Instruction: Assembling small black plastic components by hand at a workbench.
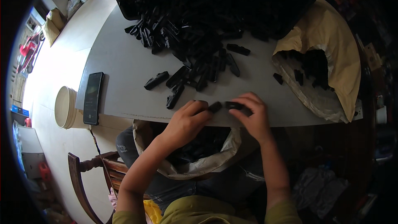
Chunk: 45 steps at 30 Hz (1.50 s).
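Observation:
Near the front edge of the grey table [120,62], my left hand [187,118] is closed on a small black plastic part [215,107]. Facing it, my right hand [253,114] pinches another black plastic part [234,105] between thumb and fingers. The ends of the two parts point toward each other with a narrow gap between them. Ahead of my hands spreads a heap of similar black parts [203,66], long and narrow. Below, an open sack [203,169] between my legs holds more dark pieces.
A large black bin [199,0] lies beyond the heap. On the right, a tan paper sack [342,70] opens toward me with black pieces inside. A phone [93,97] rests at the table's left edge, beside a cream bucket [64,108]. A wooden chair [74,174] stands lower left.

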Tool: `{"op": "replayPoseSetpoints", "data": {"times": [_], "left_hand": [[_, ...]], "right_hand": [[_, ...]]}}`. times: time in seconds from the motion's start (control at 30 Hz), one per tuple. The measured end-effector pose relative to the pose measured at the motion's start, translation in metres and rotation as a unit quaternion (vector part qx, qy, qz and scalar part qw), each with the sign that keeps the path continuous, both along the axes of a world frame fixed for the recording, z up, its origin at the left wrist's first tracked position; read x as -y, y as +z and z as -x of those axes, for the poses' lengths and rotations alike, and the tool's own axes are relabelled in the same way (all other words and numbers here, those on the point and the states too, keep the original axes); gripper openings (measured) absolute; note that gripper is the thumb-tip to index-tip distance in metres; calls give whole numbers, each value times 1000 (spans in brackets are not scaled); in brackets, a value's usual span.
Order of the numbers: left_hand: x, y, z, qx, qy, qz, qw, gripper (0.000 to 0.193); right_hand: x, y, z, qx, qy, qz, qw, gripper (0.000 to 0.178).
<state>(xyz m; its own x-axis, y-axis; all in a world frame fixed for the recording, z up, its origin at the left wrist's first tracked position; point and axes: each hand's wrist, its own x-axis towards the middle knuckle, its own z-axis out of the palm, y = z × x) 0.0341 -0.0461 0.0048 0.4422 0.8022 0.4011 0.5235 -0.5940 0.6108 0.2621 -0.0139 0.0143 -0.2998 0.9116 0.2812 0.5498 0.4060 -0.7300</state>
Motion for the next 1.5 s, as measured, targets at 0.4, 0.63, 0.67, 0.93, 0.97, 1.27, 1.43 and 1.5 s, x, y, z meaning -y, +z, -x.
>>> {"op": "replayPoseSetpoints", "data": {"times": [0.4, 0.63, 0.67, 0.93, 0.97, 1.27, 1.43, 1.5], "left_hand": [[-8, -6, 14, 81, -18, 101, 991, 28], [16, 2, 20, 80, 10, 73, 994, 25], [23, 6, 26, 59, 6, 74, 995, 26], [5, 7, 33, -45, 285, -43, 957, 21], [2, 2, 34, -71, 291, -41, 953, 21], [17, 18, 46, -11, 164, 4, 986, 31], [4, 10, 50, -32, 85, 35, 995, 30], [2, 8, 47, -7, 68, 65, 996, 29]], "right_hand": [[2, 3, 9, 44, 156, 20, 987, 24], [-5, -2, 46, 36, 152, -79, 985, 28], [-9, 0, 56, 10, 120, -122, 985, 29], [-34, -13, 118, 256, 14, -257, 932, 23], [-34, -11, 117, 260, 14, -242, 935, 23], [1, 2, 52, -528, 43, 236, 815, 43], [26, -8, 52, -558, 62, 351, 749, 50], [33, -7, 57, -241, 51, 277, 929, 43]]}}
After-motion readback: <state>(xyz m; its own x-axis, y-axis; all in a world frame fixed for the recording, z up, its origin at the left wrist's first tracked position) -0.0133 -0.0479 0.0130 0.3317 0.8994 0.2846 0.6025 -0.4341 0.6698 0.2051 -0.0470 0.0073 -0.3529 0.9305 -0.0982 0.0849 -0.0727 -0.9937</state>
